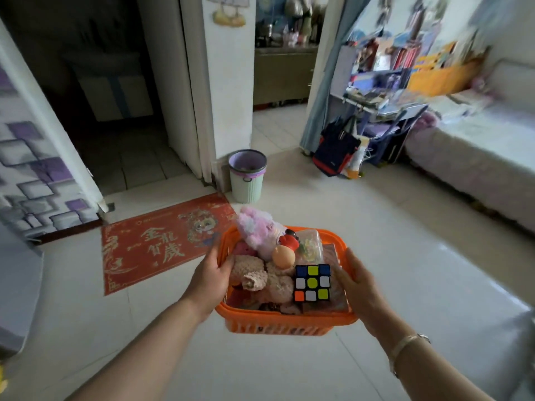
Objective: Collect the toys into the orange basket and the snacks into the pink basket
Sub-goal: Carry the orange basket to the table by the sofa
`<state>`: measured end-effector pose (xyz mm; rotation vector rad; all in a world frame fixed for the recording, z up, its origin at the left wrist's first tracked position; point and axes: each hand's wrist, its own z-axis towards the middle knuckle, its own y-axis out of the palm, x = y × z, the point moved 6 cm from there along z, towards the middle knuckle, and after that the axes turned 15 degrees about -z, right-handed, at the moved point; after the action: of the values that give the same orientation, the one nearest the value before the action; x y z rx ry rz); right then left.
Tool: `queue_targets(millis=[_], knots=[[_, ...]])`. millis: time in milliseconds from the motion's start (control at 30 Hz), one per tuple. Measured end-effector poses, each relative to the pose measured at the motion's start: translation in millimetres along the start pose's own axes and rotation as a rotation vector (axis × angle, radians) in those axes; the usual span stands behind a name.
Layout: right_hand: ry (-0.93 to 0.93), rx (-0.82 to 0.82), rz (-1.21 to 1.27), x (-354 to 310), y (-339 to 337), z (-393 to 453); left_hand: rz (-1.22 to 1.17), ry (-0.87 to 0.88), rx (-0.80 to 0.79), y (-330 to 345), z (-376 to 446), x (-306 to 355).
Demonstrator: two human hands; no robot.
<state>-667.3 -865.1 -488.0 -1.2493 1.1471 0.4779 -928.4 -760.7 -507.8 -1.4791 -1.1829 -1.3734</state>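
A: At far left, a red doormat point(162, 244) lies on the tiled floor point(405, 256) before a dark doorway; a pale green bin point(247, 176) stands just beyond it. And the hands?

B: The left hand point(210, 280) grips the left rim of the orange basket point(278, 321), thumb curled over the edge and resting inside against a knitted toy point(254, 274). The basket is held in the air, above the floor, in front of the person.

A: What's in it?

B: A pink plush rabbit point(260, 231) at the back, an orange ball-shaped toy point(283, 256), then a puzzle cube point(312, 282) on top toward the right.

A: And the right side?

B: The right hand point(357, 287) presses the opposite rim, fingers wrapped round the edge. The pink basket is not in view.

A: How will it carry?

B: Likely light but heaped; the thin plastic may flex. A two-sided hold on the rim, kept level, should stop the cube sliding off.
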Motion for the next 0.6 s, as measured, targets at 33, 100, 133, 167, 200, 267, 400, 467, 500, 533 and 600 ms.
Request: queue_targets(millis=[33, 100, 133, 167, 200, 267, 400, 467, 500, 533, 600], knots=[[-0.006, 0.028, 0.0, -16, -28, 2, -0.004, 0.021, -0.019, 17, 4, 28], [-0.013, 0.051, -0.014, -39, -67, 5, -0.018, 0.062, -0.043, 43, 10, 68], [-0.011, 0.065, -0.025, -50, -84, 7, -0.011, 0.087, -0.057, 56, 13, 88], [-0.013, 0.085, -0.031, -62, -106, 7, -0.012, 0.107, -0.069, 70, 18, 109], [-0.006, 0.094, -0.039, -71, -122, 8, -0.012, 0.108, -0.078, 81, 21, 125], [0.019, 0.122, -0.044, -85, -157, 10, -0.006, 0.111, -0.11, 106, 28, 157], [0.057, 0.176, -0.037, -100, -214, 17, -0.085, 0.11, -0.251, 160, 48, 206], [0.049, 0.252, -0.039, -107, -244, 23, -0.089, 0.129, -0.303, 189, 63, 226], [0.042, 0.284, -0.039, -112, -256, 25, -0.092, 0.139, -0.313, 199, 71, 232], [0.047, 0.317, -0.035, -115, -271, 29, -0.095, 0.145, -0.338, 215, 81, 239], [0.067, 0.356, -0.025, -120, -294, 35, -0.103, 0.143, -0.399, 243, 98, 251]])
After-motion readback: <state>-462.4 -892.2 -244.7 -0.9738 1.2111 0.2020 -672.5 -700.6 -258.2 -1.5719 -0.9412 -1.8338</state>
